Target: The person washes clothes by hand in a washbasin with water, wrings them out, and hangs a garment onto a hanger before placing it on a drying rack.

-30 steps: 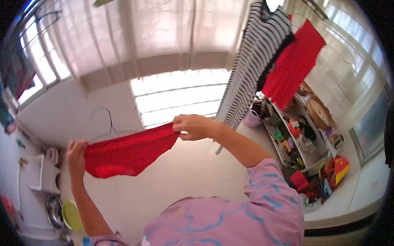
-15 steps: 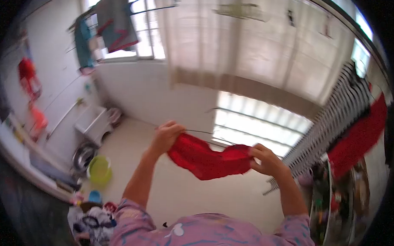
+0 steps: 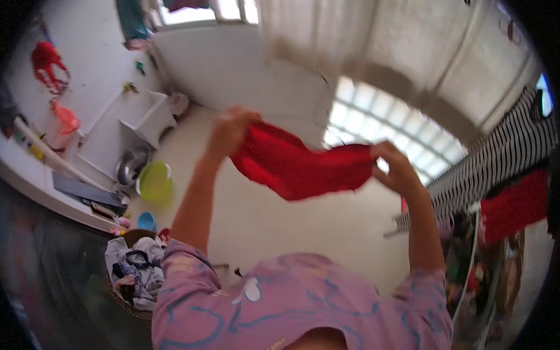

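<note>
A small red garment (image 3: 308, 167) is stretched sideways between my two hands, in the middle of the head view. Its middle sags lower than its ends, and its exact kind does not show. My left hand (image 3: 232, 131), a little blurred, is closed on its left end. On the other side my right hand (image 3: 392, 168) pinches the right end between thumb and fingers. Both arms are stretched forward, and the cloth hangs in the air above the pale floor (image 3: 278, 233).
A basket of laundry (image 3: 138, 272) stands at the lower left, near a green basin (image 3: 155, 182) and a metal basin (image 3: 131, 165). Striped clothing (image 3: 497, 148) and a red cloth (image 3: 516, 205) hang at the right beside a shelf (image 3: 467, 280). Curtains (image 3: 384, 30) hang ahead.
The view has tipped downward, so the room sits higher and the basket shows more. Both hands, still holding the red garment, appear higher in the view.
</note>
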A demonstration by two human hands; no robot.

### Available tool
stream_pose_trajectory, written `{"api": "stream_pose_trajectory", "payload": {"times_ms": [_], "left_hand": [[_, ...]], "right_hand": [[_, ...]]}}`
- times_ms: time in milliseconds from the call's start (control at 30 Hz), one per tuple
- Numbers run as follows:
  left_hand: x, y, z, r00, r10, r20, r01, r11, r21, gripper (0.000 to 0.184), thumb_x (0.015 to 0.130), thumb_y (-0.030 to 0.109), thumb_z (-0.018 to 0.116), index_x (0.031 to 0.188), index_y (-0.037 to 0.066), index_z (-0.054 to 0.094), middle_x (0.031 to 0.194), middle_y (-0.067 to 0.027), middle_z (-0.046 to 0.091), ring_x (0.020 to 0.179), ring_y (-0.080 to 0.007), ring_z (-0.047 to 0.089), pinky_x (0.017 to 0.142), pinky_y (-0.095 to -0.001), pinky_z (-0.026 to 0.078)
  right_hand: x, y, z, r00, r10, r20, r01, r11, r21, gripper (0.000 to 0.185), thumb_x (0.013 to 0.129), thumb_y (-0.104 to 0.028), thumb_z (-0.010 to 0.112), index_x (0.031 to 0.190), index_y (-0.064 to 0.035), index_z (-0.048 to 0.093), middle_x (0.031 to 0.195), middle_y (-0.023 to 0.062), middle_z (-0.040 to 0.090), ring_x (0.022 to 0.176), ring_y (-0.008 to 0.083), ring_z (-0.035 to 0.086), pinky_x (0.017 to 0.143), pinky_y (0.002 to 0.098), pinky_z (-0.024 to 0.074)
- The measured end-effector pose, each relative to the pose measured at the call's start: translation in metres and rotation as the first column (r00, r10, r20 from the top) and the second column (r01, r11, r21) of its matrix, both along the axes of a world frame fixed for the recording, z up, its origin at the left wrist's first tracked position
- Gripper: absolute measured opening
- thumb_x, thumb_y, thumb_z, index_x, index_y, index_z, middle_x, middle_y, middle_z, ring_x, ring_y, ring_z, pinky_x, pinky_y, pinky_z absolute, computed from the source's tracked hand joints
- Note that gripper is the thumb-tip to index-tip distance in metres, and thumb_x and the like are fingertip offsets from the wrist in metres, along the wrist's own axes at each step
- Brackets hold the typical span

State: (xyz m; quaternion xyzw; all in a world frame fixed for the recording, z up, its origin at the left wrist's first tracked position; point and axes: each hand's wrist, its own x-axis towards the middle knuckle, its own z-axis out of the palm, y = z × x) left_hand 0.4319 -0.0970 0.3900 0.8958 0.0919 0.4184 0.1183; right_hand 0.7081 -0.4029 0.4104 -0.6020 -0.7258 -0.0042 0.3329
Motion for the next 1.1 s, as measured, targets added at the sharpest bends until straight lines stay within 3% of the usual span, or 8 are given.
{"api": "stream_pose_trajectory", "payload": {"times_ms": [67, 133, 200, 500, 667, 833, 933, 1100], "left_hand": [[-0.01, 0.008, -0.006, 0.999, 0.013, 0.045, -0.004, 0.983, -0.183, 0.014, 0.092, 0.012, 0.056, 0.094, 0.009, 0.069, 0.086, -0.0091, 0.067, 0.079, -0.0245, 0.063, 0.073, -0.0345, 0.051], [-0.022, 0.01, 0.01, 0.998, 0.04, 0.038, -0.04, 0.999, 0.002, 0.012, 0.091, 0.011, 0.058, 0.095, 0.007, 0.069, 0.085, -0.0081, 0.066, 0.079, -0.0216, 0.062, 0.072, -0.0315, 0.049], [-0.029, 0.005, 0.015, 0.988, -0.04, 0.15, 0.081, 0.957, -0.277, 0.011, 0.09, 0.009, 0.06, 0.096, 0.004, 0.068, 0.082, -0.0068, 0.065, 0.079, -0.0188, 0.061, 0.071, -0.0288, 0.047], [-0.048, 0.014, 0.013, 0.996, -0.023, 0.086, 0.026, 0.999, -0.026, 0.011, 0.088, 0.007, 0.063, 0.097, 0.002, 0.067, 0.077, -0.0065, 0.06, 0.074, -0.0181, 0.057, 0.069, -0.0284, 0.046], [-0.044, 0.006, 0.005, 0.999, 0.037, 0.007, -0.036, 0.995, -0.091, 0.013, 0.09, 0.006, 0.06, 0.1, 0.001, 0.066, 0.086, -0.0077, 0.064, 0.08, -0.0181, 0.06, 0.074, -0.0282, 0.048], [-0.055, 0.016, -0.004, 0.991, 0.031, 0.132, 0.012, 0.949, -0.316, 0.013, 0.091, 0.01, 0.061, 0.099, 0.001, 0.067, 0.085, -0.0047, 0.063, 0.078, -0.0133, 0.059, 0.072, -0.0248, 0.046], [-0.064, 0.024, -0.006, 0.984, -0.012, 0.177, 0.082, 0.916, -0.394, 0.014, 0.093, 0.01, 0.06, 0.1, 0.001, 0.067, 0.087, -0.0035, 0.064, 0.08, -0.0114, 0.059, 0.074, -0.0237, 0.046], [-0.061, 0.031, -0.001, 0.998, 0.02, 0.067, 0.0, 0.954, -0.299, 0.014, 0.094, 0.01, 0.058, 0.1, 0.001, 0.066, 0.088, -0.0049, 0.065, 0.083, -0.013, 0.06, 0.076, -0.0244, 0.046]], "right_hand": [[-0.001, 0.003, 0.003, 0.999, -0.037, -0.026, 0.039, 0.996, 0.075, 0.017, 0.079, -0.001, 0.063, 0.095, -0.0026, 0.057, 0.093, 0.0107, 0.058, 0.088, 0.024, 0.058, 0.079, 0.0354, 0.0497], [-0.009, 0.008, 0.012, 0.999, -0.039, 0.014, 0.038, 0.997, 0.062, 0.018, 0.081, -0.001, 0.063, 0.097, -0.0028, 0.057, 0.096, 0.0105, 0.058, 0.089, 0.0243, 0.059, 0.08, 0.0349, 0.0506], [-0.009, 0.013, 0.011, 0.997, -0.043, 0.059, 0.048, 0.996, -0.07, 0.012, 0.085, -0.003, 0.062, 0.095, -0.0018, 0.057, 0.098, 0.0103, 0.058, 0.089, 0.0236, 0.06, 0.08, 0.0347, 0.0519], [-0.029, 0.03, 0.007, 0.999, -0.037, 0.037, 0.039, 0.998, -0.052, 0.012, 0.085, -0.002, 0.063, 0.094, -0.0024, 0.056, 0.099, 0.0088, 0.058, 0.091, 0.0213, 0.061, 0.08, 0.0322, 0.0532], [-0.044, 0.042, 0.011, 0.999, 0.029, 0.044, -0.03, 0.999, 0.033, 0.014, 0.084, -0.003, 0.065, 0.094, -0.0045, 0.056, 0.103, 0.0079, 0.058, 0.097, 0.0206, 0.06, 0.08, 0.0299, 0.0545], [-0.041, 0.046, -0.002, 0.985, -0.089, -0.148, 0.103, 0.99, 0.092, 0.071, 0.086, -0.025, 0.07, 0.146, -0.0228, 0.031, 0.152, 0.0098, 0.024, 0.12, 0.0261, 0.05, 0.098, 0.0419, 0.0482], [-0.028, 0.043, -0.02, 0.878, -0.17, -0.447, 0.088, 0.976, -0.198, 0.048, 0.095, -0.032, 0.057, 0.138, -0.0117, 0.046, 0.124, 0.0128, 0.057, 0.097, 0.0221, 0.063, 0.085, 0.0346, 0.0548], [-0.04, 0.044, -0.045, 0.794, -0.032, -0.607, -0.066, 0.988, -0.139, 0.043, 0.097, -0.038, 0.053, 0.127, -0.0074, 0.058, 0.102, 0.0115, 0.068, 0.085, 0.018, 0.066, 0.077, 0.0317, 0.0553]]}}
